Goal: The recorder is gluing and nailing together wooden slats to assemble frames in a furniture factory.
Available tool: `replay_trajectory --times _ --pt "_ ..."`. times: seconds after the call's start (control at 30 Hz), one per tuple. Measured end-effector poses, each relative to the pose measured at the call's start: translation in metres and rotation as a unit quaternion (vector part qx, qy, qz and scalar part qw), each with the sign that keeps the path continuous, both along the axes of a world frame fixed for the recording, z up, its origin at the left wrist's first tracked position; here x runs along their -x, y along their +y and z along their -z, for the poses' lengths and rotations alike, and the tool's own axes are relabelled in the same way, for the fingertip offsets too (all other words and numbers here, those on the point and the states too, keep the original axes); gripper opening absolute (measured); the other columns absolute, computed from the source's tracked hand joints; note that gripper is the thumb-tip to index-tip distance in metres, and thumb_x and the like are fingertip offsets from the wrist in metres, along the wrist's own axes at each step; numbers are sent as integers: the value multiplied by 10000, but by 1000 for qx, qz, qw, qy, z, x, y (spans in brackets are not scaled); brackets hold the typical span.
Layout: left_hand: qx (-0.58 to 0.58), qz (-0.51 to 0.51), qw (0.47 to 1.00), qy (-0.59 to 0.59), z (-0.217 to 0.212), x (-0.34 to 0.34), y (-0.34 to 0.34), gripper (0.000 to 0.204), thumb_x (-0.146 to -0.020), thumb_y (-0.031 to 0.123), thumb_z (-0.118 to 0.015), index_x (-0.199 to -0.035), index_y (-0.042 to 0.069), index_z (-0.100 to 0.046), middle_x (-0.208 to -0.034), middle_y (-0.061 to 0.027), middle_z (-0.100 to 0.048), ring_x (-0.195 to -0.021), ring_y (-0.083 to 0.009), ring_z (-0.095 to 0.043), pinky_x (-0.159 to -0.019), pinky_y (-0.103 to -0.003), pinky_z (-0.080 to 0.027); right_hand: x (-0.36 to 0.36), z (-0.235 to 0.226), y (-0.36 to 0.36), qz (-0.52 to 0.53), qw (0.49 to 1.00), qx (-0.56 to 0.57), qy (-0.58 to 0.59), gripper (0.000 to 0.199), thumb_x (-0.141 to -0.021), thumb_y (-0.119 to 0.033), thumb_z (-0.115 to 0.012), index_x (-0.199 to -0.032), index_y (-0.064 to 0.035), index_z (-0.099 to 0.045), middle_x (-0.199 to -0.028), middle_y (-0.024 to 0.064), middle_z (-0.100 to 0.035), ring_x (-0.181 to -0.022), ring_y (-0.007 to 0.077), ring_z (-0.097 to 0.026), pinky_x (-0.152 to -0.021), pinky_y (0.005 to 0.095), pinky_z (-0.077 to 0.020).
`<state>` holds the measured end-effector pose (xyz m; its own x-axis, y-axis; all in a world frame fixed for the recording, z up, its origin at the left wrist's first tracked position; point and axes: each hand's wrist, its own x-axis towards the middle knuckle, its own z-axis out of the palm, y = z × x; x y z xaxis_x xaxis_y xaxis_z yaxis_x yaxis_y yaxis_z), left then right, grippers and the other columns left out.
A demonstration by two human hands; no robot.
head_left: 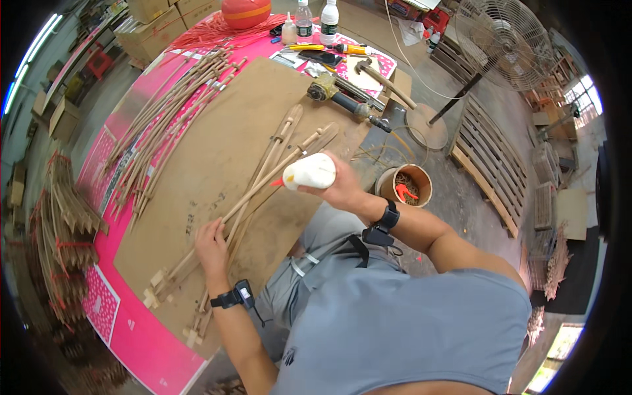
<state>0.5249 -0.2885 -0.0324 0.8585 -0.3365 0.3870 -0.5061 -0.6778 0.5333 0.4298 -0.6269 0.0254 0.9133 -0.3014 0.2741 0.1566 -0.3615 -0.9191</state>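
Observation:
My right hand (345, 183) grips a white squeeze bottle (313, 170) tipped on its side, its red nozzle pointing left over the wooden sticks. Under the nozzle runs a long slim wooden stick piece (254, 191), slanting from lower left to upper right, with small pegs or rings near its far end. My left hand (211, 247) closes around the nearer part of this piece. A second similar wooden piece (275, 146) lies beside it, its far end rounded. Both rest on a brown board (171, 191). Whether any liquid leaves the nozzle cannot be made out.
Bundled thin sticks (174, 118) lie on the left of the pink-covered table (138, 329). Beyond the board are a power tool (339, 97), a hammer (385, 82) and bottles (329, 20). At right stand a bucket (421, 191), a fan (503, 46) and a wooden pallet (490, 158).

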Motion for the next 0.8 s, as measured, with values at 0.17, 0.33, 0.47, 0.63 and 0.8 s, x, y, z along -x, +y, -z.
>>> replay_trajectory --times 0.17,0.33,0.47,0.63,0.8 --pt "-4 -9 1000 28 -2 1 0 156 -919 106 -707 -1047 41 -768 -1030 -130 -724 -989 -331 -657 -890 -417 -519 -8 1 36 -71 997 -37 -6 503 -771 -232 -941 -1140 -72 -639 -1053 82 -725 -989 209 -718 -869 338 -567" --pt "10 -14 999 35 -5 2 -5 153 -918 112 -708 -1041 43 -766 -1020 -122 -727 -983 -326 -663 -875 -411 -523 -16 7 53 -107 994 9 -36 479 -792 -205 -915 -1165 -63 -649 -1055 114 -725 -1003 250 -732 -865 353 -572" --pt "24 -19 999 36 -6 1 -5 149 -917 112 -707 -1043 55 -764 -1011 -121 -726 -970 -330 -666 -859 -413 -526 -23 12 58 -112 991 49 -59 434 -806 -152 -880 -1167 -57 -658 -1069 131 -723 -1014 286 -733 -862 364 -576" --pt "23 -20 999 37 -3 -2 -3 156 -907 116 -715 -1049 77 -766 -1003 -115 -717 -954 -330 -664 -845 -417 -527 -27 14 59 -110 990 71 -61 392 -817 -85 -829 -1169 -53 -660 -1088 137 -724 -1031 303 -735 -874 366 -574" --pt "23 -16 999 22 0 -2 -3 159 -904 118 -717 -1050 81 -768 -1001 -107 -711 -958 -325 -658 -846 -415 -527 -27 17 56 -107 992 61 -35 400 -811 -62 -820 -1180 -50 -666 -1091 138 -725 -1032 297 -736 -876 361 -571"
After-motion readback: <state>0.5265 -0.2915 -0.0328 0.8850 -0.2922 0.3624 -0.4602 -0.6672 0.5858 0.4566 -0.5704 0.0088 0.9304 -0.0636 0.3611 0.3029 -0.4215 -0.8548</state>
